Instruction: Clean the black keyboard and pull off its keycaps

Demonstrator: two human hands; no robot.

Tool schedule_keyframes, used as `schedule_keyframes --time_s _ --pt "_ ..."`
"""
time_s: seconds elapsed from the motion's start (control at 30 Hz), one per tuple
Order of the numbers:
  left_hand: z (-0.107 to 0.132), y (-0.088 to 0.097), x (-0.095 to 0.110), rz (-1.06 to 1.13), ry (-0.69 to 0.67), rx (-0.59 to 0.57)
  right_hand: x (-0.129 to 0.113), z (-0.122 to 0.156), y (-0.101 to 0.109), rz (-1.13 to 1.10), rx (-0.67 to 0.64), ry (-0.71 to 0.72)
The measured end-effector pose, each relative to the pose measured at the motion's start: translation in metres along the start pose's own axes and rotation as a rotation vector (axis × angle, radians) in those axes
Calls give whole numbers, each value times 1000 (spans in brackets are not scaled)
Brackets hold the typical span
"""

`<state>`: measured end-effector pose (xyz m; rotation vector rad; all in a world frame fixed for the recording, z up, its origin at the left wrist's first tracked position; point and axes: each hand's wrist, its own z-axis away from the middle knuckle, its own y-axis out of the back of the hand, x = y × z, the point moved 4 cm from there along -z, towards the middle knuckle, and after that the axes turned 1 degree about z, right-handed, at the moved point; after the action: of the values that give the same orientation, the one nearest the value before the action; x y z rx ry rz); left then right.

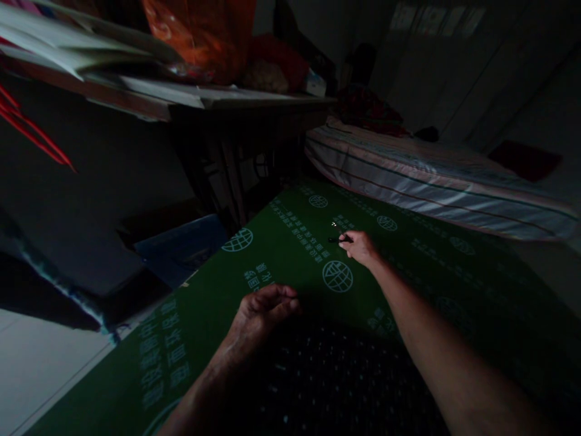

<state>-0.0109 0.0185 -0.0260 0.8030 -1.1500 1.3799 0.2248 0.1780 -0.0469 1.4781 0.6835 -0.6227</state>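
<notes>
My right hand [361, 247] reaches forward over the green board and is closed around a small dark tool [345, 238]. Two thin arms stick out from the fingers, one with a shiny tip; the exact kind is too dim to make out. My left hand [267, 307] is nearer to me, its fingers curled and pressed together beside the far left part of a black keyboard [340, 369]. Whatever those fingers hold, if anything, is hidden. The keyboard lies between my forearms, its edges lost in shadow.
The green printed board [290, 242] spreads beneath everything. A striped mattress [431, 175] borders its far side. To the left stands a table [149, 109] bearing papers and an orange bag [204, 36]. A blue object [181, 248] sits below it, and a cord [68, 290] hangs nearby.
</notes>
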Motion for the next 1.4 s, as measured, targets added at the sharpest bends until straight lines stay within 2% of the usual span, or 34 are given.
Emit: schedule_keyframes --time_s 0.2,0.5,0.8,1.07,1.2,1.4 --pt "8 -2 7 -6 15 24 4 -5 -3 -2 -15 -5" --pt "8 -3 9 -20 5 29 7 -7 -5 3 -8 15" --pt "-2 5 -2 -46 32 1 13 -14 -7 10 18 17" --pt "-2 6 -1 -89 21 14 11 -12 -5 -66 39 6" --pt "-1 6 2 -116 12 25 10 -5 3 -150 102 -23" --pt "5 0 11 -104 1 41 8 13 35 -261 253 -107"
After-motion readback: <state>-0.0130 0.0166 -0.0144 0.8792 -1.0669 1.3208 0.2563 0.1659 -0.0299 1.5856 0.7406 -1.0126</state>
